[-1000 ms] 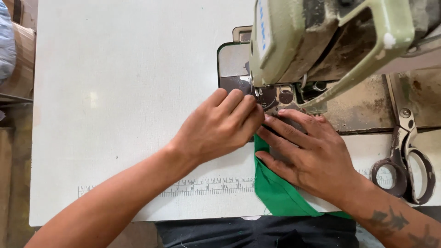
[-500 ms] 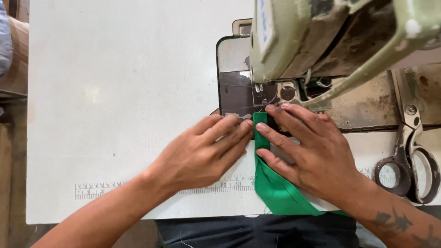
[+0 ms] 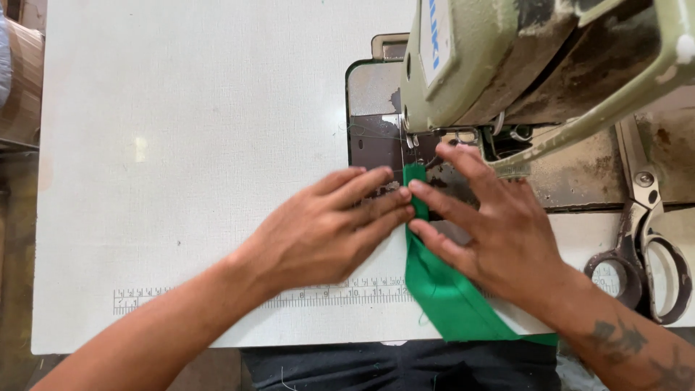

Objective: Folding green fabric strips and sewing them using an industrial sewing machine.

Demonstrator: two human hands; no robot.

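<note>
Pressing green fabric strip (image 3: pixel 443 289) flat | left hand (image 3: pixel 329 228) and right hand (image 3: pixel 499 232) fingers extended, gripping nothing | beneath sewing machine (image 3: pixel 507 65) | scissors (image 3: pixel 644 246) right on white surface (image 3: pixel 188 145)

The wide left stretch of the white worktop (image 3: pixel 181 145) lies bare, so a hand could pass freely there, over the printed ruler (image 3: pixel 217 298) near the front edge too. To the right, the sewing machine (image 3: pixel 521 65) overhangs the worktop and closes off the room above the metal plate (image 3: pixel 371 94); only a low gap remains beneath its head. Both hands (image 3: pixel 326 232) (image 3: pixel 499 232) and the green cloth (image 3: pixel 441 289) fill that approach. Scissors (image 3: pixel 644 246) lie at the far right, seemingly partly under the machine's arm.
</note>
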